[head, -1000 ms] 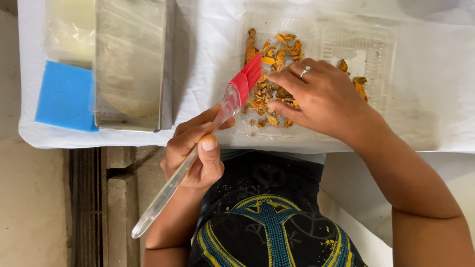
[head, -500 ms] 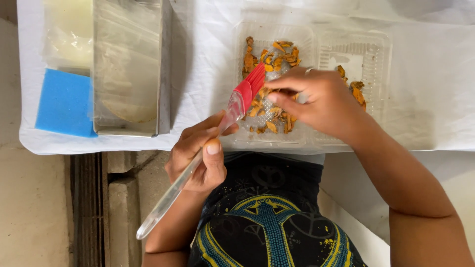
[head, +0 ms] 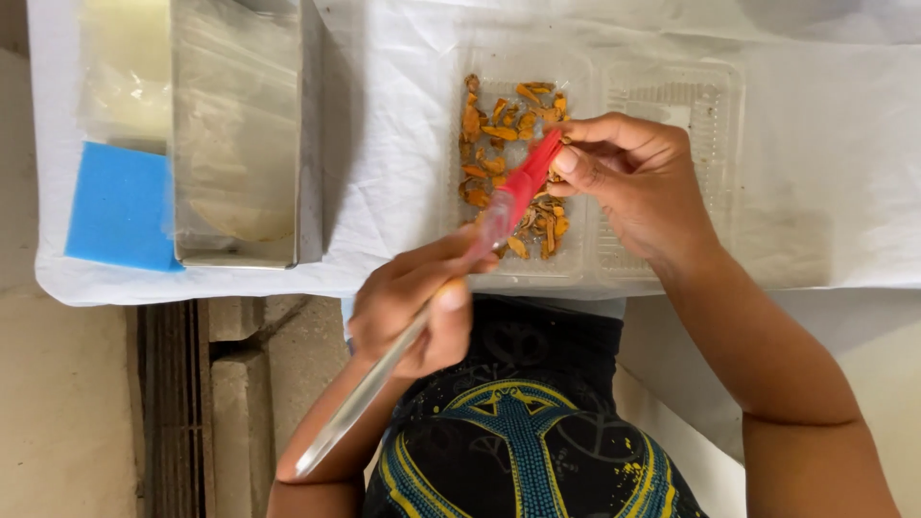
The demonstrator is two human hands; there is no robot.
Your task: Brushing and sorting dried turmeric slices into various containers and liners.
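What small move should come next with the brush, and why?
Probably a short stroke of the red brush across the orange piece pinched in the right hand: the left hand holds the bristles right against it, over the clear tray of similar pieces.

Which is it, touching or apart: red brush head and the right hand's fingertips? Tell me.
Touching. Head view: the red brush head lies against the right hand's fingertips, no gap visible.

Blue sponge point(head: 120, 206) beside metal box point(head: 245, 129)
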